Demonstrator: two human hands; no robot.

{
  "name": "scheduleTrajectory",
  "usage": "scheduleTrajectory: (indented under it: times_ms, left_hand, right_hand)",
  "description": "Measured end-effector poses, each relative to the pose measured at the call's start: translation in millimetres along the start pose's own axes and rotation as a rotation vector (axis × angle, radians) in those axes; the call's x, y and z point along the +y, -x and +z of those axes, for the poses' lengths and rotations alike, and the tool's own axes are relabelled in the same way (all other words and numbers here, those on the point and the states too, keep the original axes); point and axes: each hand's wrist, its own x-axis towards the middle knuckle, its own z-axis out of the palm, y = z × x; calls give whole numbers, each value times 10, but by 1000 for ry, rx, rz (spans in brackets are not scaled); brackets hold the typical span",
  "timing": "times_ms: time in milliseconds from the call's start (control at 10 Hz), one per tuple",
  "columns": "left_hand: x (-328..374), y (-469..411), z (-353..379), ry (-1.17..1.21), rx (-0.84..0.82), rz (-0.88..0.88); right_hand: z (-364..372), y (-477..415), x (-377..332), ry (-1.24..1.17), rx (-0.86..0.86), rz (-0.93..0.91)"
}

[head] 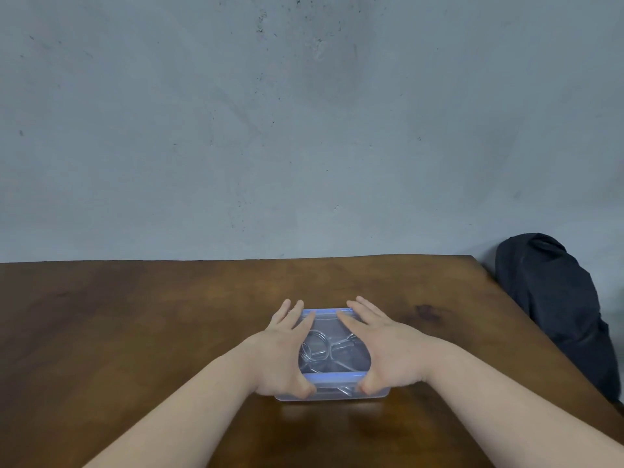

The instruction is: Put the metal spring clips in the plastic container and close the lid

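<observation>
A clear plastic container (332,395) with a blue-rimmed lid (332,377) sits on the brown wooden table, near its front middle. Metal spring clips (317,349) show through the lid, lying inside. My left hand (282,352) lies flat on the lid's left side, fingers spread toward the far rim, thumb at the near rim. On the right side my right hand (388,349) mirrors it, palm down, thumb pressed at the near edge. Both hands cover the container's side walls.
The wooden table (135,332) stretches left and ends at a grey wall behind. A dark bag (557,298) rests off the table's right edge, against the wall.
</observation>
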Motion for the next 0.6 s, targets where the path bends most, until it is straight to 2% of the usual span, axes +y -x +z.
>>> scheduleTrajectory:
  times_ms: [300, 400, 500, 600]
  left_hand:
    - [-166, 160, -141, 310, 26, 25]
    - [-216, 132, -343, 418, 128, 30]
    - [-228, 98, -556, 509, 221, 25]
    - [-92, 62, -807, 824, 230, 35]
  right_hand:
    - [-9, 266, 147, -300, 100, -23]
    - [-204, 302, 223, -420, 190, 11]
    - [-440, 330, 205, -406, 280, 27]
    - [-682, 316, 82, -745, 350, -9]
